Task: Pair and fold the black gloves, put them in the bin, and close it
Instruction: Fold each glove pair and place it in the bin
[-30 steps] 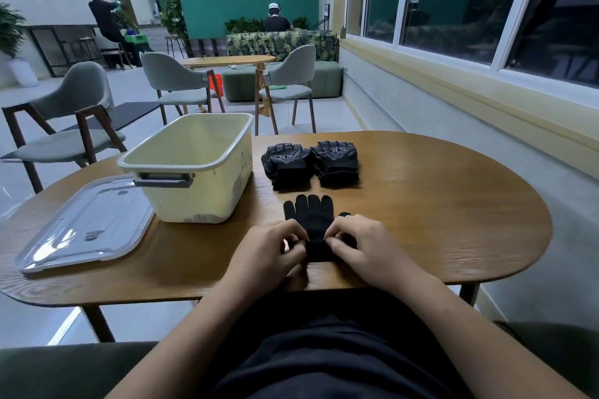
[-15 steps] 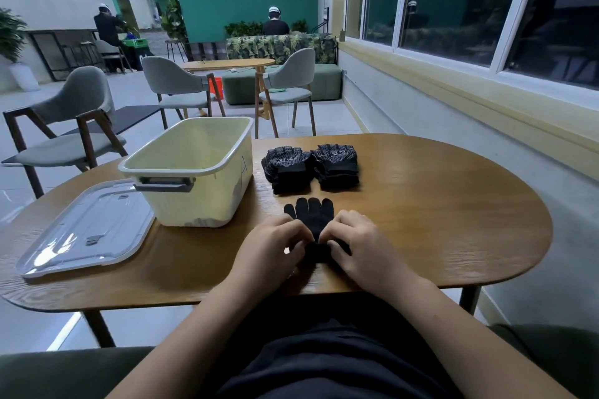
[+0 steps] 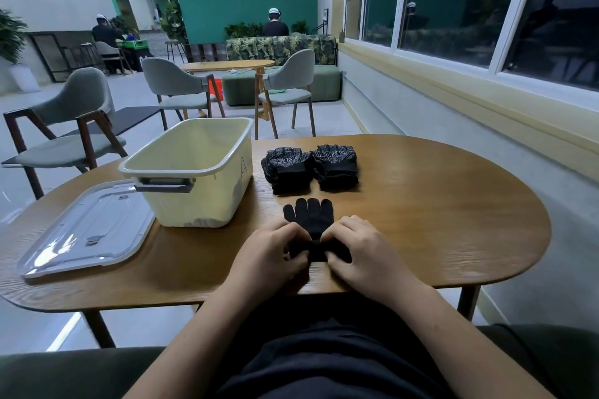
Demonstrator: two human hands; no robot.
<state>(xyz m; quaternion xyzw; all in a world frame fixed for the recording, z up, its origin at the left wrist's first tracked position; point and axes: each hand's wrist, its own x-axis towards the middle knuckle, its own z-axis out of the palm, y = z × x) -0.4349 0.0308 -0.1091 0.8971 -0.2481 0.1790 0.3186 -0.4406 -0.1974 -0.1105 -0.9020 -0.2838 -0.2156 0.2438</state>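
Black glove (image 3: 310,217) lies flat at the table's (image 3: 437,220) near edge, fingers pointing away. The left hand (image 3: 269,256) and right hand (image 3: 363,253) each pinch its cuff with curled fingers. Farther off, folded pairs (image 3: 337,165) carry unreadable white lettering; the bin (image 3: 194,172), left, shows an "A".

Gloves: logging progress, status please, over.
Left hand and right hand pinch near end of knit glove. Glove flat on table. Two folded bundles behind it; bin open, lid beside it. Nothing in the way.
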